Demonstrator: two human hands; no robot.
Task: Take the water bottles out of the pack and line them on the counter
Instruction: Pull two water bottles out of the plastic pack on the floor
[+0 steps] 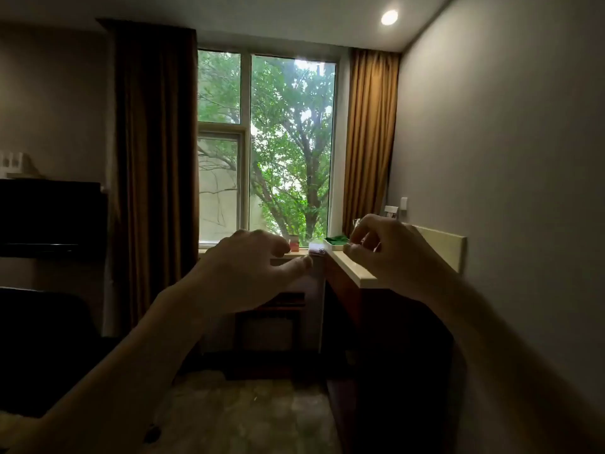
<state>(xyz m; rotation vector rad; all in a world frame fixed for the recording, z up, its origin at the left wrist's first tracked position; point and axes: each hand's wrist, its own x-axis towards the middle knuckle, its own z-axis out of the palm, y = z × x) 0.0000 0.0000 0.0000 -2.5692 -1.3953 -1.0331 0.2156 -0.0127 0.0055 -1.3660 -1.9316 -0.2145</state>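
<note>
At the far left a dark television (49,217) hangs on the wall beside a long brown curtain (157,165). The window (266,142) fills the middle, with green trees outside.

The left hand (248,267) is raised in front of the window sill, its fingers (278,244) loosely curled with the thumb stretched forward, grasping nothing that can be seen. Just past it on the sill stands a small red and white box (294,243), and beside that a small pale object (317,249) too blurred to name.

The right hand (389,253) hovers over the pale surface (357,270) that runs along the right wall. Its fingers (360,235) are bent with the tips close to the thumb, as if pinching; whether they hold anything I cannot tell.

On the far end of the surface sits a shallow white tray (330,243) with something green in it; what it is cannot be made out.

No pack and no water bottles can be picked out here, so the task looks barely begun. The step in hand seems to be approaching the surface. It would go best by stepping closer, looking down to find the pack, and relaxing both hands before reaching.
</note>
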